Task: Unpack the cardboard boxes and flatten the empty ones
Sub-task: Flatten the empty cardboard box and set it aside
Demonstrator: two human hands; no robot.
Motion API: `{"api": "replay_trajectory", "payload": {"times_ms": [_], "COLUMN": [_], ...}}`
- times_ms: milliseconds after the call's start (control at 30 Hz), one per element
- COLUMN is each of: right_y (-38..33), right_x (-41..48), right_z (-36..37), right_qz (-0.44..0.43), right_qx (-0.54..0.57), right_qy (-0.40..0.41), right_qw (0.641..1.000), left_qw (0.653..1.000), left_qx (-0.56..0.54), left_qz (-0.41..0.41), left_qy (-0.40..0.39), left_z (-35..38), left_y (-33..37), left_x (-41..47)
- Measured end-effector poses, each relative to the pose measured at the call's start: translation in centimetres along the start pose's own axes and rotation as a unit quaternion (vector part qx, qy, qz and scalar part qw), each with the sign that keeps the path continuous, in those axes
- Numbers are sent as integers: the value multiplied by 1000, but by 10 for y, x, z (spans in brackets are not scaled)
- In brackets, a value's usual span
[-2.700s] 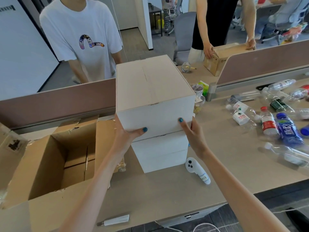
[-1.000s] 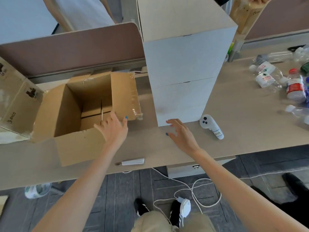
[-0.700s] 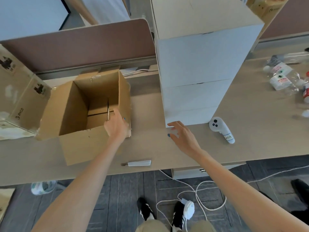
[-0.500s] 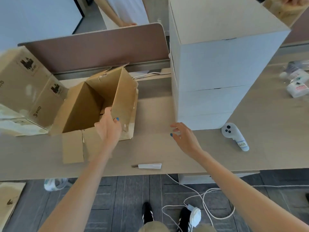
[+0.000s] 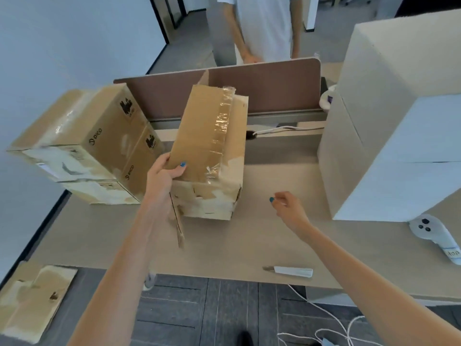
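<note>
The empty brown cardboard box [image 5: 212, 156] stands tipped on the desk at centre, its taped flap facing up towards me. My left hand [image 5: 161, 179] grips the near edge of that flap, thumb on top. My right hand [image 5: 287, 208] hovers above the desk to the box's right, fingers loosely curled and holding nothing. Two white boxes [image 5: 389, 136] are stacked at the right. Sealed brown boxes [image 5: 94, 146] are stacked at the left.
A box cutter [image 5: 290, 271] lies near the desk's front edge. A white controller [image 5: 432, 233] lies at the right. A brown partition [image 5: 262, 88] runs behind the desk, with a person in a white shirt [image 5: 264, 26] beyond. Flattened cardboard [image 5: 32, 300] lies on the floor at left.
My left hand took hold of the open box's flap and tipped the box up and over, so its opening no longer faces me. My right hand drew away from the white boxes.
</note>
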State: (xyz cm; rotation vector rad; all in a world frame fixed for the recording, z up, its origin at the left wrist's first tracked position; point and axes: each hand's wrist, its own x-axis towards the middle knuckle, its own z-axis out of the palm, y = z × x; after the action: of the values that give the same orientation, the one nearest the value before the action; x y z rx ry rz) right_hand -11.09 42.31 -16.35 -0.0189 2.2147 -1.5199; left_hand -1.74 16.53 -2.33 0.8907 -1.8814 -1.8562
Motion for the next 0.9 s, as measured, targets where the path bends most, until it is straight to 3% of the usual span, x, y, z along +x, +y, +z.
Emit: {"api": "replay_trajectory", "payload": {"times_ms": [167,267,400,667,900], "right_y": [-20,-34,-54,-86,-110], "right_x": [9,7,2,1,3], "right_z": [39,56,63,74,103], "right_qz": [105,95,35,-54,-148], "right_qx": [104,185,296,238,143], "right_qy": [-38,-56,7,79,128], "right_qw": [988,977,954,967,970], "left_qw": [986,972,970,950,945], "left_qx": [-132,-194,-192,-233,-221], "left_qz": [-80,-106,-128,-174,-225], "left_qy": [-68,-85,-79,-113,-86], "left_z": [-51,-69,-74,-96,-124], "left_y": [-3,-19,-41,-72,-96], "left_x": [25,34,38,65,81]}}
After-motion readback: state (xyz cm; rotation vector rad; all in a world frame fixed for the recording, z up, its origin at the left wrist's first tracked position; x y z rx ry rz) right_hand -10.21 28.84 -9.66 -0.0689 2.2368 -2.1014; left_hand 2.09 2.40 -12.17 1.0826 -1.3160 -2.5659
